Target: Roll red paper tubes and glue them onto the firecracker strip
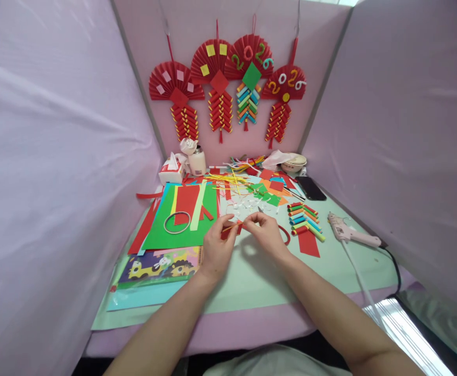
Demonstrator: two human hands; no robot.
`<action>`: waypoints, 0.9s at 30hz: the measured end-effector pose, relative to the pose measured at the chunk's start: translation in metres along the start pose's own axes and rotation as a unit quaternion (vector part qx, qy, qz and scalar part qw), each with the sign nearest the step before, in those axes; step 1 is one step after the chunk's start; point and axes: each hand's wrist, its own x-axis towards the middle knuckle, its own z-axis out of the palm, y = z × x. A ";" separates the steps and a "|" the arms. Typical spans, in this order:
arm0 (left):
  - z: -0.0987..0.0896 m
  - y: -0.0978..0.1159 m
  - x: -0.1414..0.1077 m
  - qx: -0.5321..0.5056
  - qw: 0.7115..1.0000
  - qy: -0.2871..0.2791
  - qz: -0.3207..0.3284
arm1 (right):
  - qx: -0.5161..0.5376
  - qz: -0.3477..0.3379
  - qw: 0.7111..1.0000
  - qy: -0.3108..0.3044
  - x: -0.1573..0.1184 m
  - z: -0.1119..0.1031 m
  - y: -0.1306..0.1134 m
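Note:
My left hand (218,248) and my right hand (266,235) meet above the middle of the table, fingertips pinched. Between them runs a thin orange-brown strip (234,225), held at both ends; whether it is paper or a stick I cannot tell. Bits of red paper (239,228) show by the fingers. Partly hidden behind my right hand lies a tool with a red loop handle (286,236) and a dark pointed tip, probably scissors. Right of that hand are rolled coloured paper tubes (304,218) joined in a chevron stack, with a red paper piece (308,244) below.
Green card sheets (161,236) carry a metal ring (166,228) at left. At right lie a glue gun (353,235) with its cord and a phone (311,188). Behind are pipe cleaners (247,164), a tissue box (171,175) and a bowl (293,166). Red fan decorations (176,83) hang on the back wall.

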 end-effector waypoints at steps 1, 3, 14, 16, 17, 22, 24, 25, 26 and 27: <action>0.000 -0.001 0.002 -0.016 1.000 0.006 -0.013 | 0.028 0.027 0.999 -0.005 0.003 -0.002 0.002; -0.001 -0.006 0.006 -0.070 0.995 0.011 -0.063 | 0.063 0.043 0.997 -0.003 0.011 -0.007 0.004; -0.004 -0.024 0.018 -0.282 0.919 0.012 -0.275 | -0.107 -0.092 0.990 -0.010 0.112 -0.015 0.011; -0.005 -0.023 0.018 -0.290 0.916 0.014 -0.279 | -0.117 -0.087 0.989 -0.022 0.114 -0.014 0.016; -0.005 -0.023 0.019 -0.291 0.915 0.016 -0.280 | -0.121 -0.086 0.989 -0.023 0.111 -0.015 0.016; -0.004 -0.024 0.017 -0.272 0.929 0.009 -0.252 | -0.107 -0.073 0.989 -0.076 0.059 -0.017 0.003; -0.002 -0.024 0.015 -0.255 0.940 -0.002 -0.226 | -0.055 -0.033 0.988 -0.142 0.035 -0.013 -0.003; -0.001 -0.023 0.014 -0.242 0.946 -0.007 -0.215 | -0.032 -0.014 0.987 -0.155 0.025 -0.011 -0.005; 0.000 -0.022 0.013 -0.229 0.951 -0.011 -0.207 | -0.011 0.003 0.988 -0.153 0.017 -0.008 -0.006; 0.001 -0.022 0.013 -0.216 0.955 -0.015 -0.202 | 0.006 0.018 0.990 -0.143 0.012 -0.006 -0.006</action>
